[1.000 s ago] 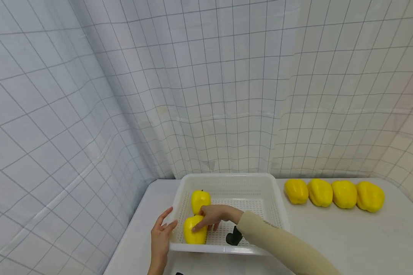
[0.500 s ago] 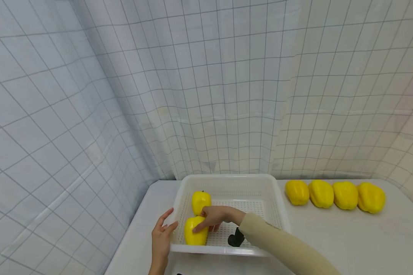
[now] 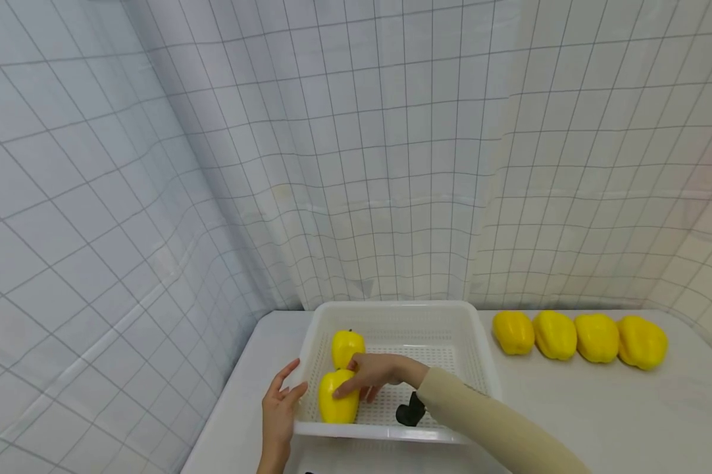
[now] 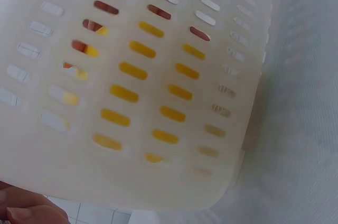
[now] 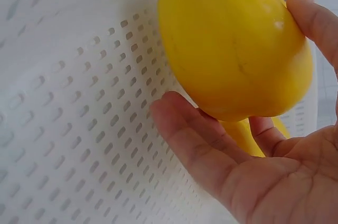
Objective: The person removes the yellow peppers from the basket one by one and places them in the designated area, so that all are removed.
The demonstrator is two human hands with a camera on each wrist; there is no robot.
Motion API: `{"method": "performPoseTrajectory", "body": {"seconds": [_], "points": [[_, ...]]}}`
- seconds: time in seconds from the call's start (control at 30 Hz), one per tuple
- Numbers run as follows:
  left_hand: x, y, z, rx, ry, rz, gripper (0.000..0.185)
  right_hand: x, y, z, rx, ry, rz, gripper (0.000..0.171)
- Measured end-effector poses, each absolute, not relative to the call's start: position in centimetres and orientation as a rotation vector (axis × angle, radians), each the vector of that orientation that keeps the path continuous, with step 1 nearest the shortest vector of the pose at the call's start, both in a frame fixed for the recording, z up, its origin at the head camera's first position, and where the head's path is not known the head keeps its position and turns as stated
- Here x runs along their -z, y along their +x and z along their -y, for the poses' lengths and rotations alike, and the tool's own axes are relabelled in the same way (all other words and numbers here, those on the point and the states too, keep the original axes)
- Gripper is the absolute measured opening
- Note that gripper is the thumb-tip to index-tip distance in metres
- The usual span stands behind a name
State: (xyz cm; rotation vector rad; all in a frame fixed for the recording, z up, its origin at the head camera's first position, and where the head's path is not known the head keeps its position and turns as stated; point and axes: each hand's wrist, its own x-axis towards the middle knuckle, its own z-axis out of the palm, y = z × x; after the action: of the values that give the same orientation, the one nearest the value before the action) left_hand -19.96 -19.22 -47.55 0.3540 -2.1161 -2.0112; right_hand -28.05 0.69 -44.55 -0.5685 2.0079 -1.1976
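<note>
Head view shows my right hand (image 3: 372,374) cupped around the near yellow pepper (image 3: 337,396) on the white basket (image 3: 477,355) floor – setting-down step, I judge – left hand (image 3: 278,411) relaxed, steadying the wall; next calls for letting go cleanly.

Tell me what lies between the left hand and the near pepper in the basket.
The basket's slotted left wall stands between the left hand and the near pepper, shown in the head view.
</note>
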Motion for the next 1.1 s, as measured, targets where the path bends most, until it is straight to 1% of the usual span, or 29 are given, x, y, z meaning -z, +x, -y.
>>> {"method": "performPoseTrajectory", "body": {"seconds": [0.27,0.67,1.1], "points": [[47.5,-19.9,19.1,2.008,0.355,2.119,0.045,44.3,-28.2,-1.2,1.265,-0.530,-1.971,0.052],[47.5,-20.1,19.1,2.012,0.378,2.123,0.047,43.6,-28.6,-2.6,1.350,-0.577,-2.036,0.058],[47.4,-20.2,19.2,2.026,0.365,2.119,0.047,42.5,-28.0,-4.2,1.406,-0.690,-2.309,0.058]]}}
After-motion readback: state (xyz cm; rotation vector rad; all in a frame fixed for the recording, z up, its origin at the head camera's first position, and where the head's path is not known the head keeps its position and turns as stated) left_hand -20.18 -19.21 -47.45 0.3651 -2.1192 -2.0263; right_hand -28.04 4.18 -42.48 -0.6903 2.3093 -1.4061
